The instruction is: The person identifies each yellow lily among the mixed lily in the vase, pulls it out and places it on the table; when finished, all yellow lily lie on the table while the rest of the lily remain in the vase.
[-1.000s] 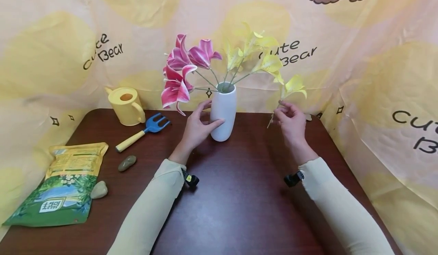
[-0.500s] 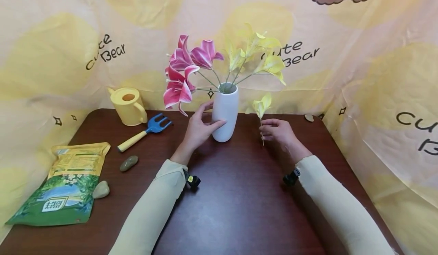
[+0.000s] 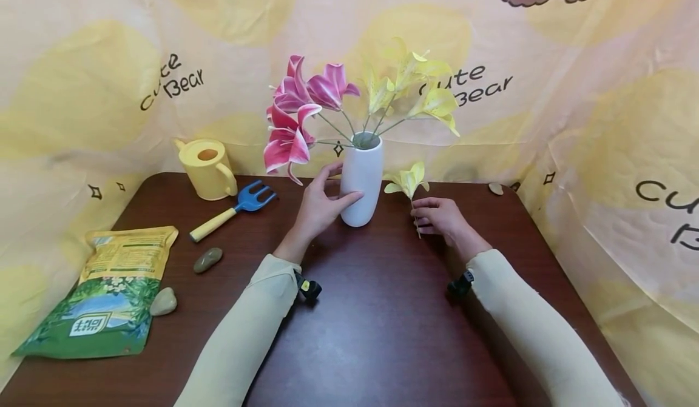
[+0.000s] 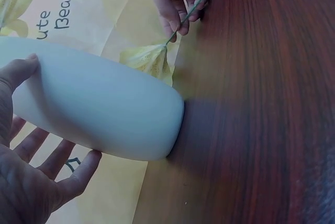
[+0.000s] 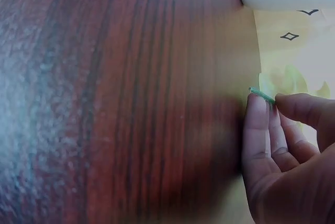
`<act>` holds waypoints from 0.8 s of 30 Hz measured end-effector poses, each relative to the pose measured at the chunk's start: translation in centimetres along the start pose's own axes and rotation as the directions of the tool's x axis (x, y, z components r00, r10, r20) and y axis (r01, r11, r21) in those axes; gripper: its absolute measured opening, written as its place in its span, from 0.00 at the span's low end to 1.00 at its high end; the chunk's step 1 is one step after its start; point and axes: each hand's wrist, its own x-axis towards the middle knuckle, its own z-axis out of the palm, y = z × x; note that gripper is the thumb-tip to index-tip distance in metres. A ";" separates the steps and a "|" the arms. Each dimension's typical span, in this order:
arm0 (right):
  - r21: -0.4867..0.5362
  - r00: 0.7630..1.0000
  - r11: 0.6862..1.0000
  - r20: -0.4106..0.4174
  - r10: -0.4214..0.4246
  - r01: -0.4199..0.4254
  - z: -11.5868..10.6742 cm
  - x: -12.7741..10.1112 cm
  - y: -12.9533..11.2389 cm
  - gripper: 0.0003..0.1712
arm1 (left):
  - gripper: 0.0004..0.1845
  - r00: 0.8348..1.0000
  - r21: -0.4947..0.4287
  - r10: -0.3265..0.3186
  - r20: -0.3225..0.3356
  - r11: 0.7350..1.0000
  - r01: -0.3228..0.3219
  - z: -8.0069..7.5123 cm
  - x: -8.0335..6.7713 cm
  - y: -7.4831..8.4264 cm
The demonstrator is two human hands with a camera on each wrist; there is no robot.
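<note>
A white vase stands upright near the back of the table, with pink lilies leaning left out of its mouth and yellow lilies leaning right. My left hand holds the vase from its left side, thumb across the front and fingers behind; the left wrist view shows the vase between thumb and fingers. To the right of the vase, my right hand pinches the thin stem of a single yellow lily, bloom upward, apart from the vase. The green stem end pokes past my fingertips in the right wrist view.
At the back left are a yellow watering can and a blue hand fork with a yellow handle. A green and yellow bag lies at left by two stones. Another stone sits at the far right corner. Printed cloth surrounds the table.
My right hand has moved left and lower with the single yellow lily, bringing it closer to the vase. The lily has turned more upright. My left hand stays on the vase.
</note>
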 end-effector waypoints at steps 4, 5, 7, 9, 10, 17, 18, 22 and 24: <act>-0.015 1.000 1.000 -0.013 0.003 -0.003 0.1 -0.1 0.0 0.28 | 0.41 1.000 0.011 -0.002 -0.002 1.000 0.002 0.0 0.0 0.0; -0.018 1.000 1.000 -0.014 0.003 -0.003 0.1 -0.1 0.0 0.28 | 0.41 1.000 0.012 -0.005 -0.001 1.000 0.005 0.0 0.0 0.0; -0.020 1.000 1.000 -0.015 0.003 -0.004 0.1 0.0 0.1 0.28 | 0.42 1.000 0.019 -0.009 0.002 1.000 0.009 0.0 0.0 0.0; -0.023 1.000 1.000 -0.016 0.003 -0.003 0.1 0.1 0.1 0.28 | 0.43 1.000 0.031 -0.024 0.015 0.999 0.023 0.0 0.0 0.0; -0.024 1.000 1.000 -0.017 0.002 -0.002 0.1 0.1 0.1 0.28 | 0.44 0.999 0.037 -0.036 0.025 0.999 0.035 -0.1 0.0 0.1; -0.064 0.998 0.998 -0.061 -0.009 0.005 0.0 -0.2 -0.3 0.26 | 0.48 0.991 0.078 -0.107 0.085 0.992 0.100 0.2 0.1 -0.1; -0.080 0.997 0.997 -0.076 -0.024 0.018 0.0 -0.3 -0.4 0.25 | 0.48 0.991 0.078 -0.108 0.084 0.992 0.102 0.2 0.1 -0.1; -0.128 0.979 0.983 -0.138 -0.151 0.134 0.4 -1.4 -2.5 0.24 | 0.47 0.990 0.080 -0.113 0.079 0.991 0.107 0.2 0.0 -0.1; -0.111 0.961 0.971 -0.160 -0.227 0.211 1.0 -2.2 -4.4 0.24 | 0.47 0.991 0.081 -0.114 0.076 0.991 0.108 0.1 -0.1 -0.1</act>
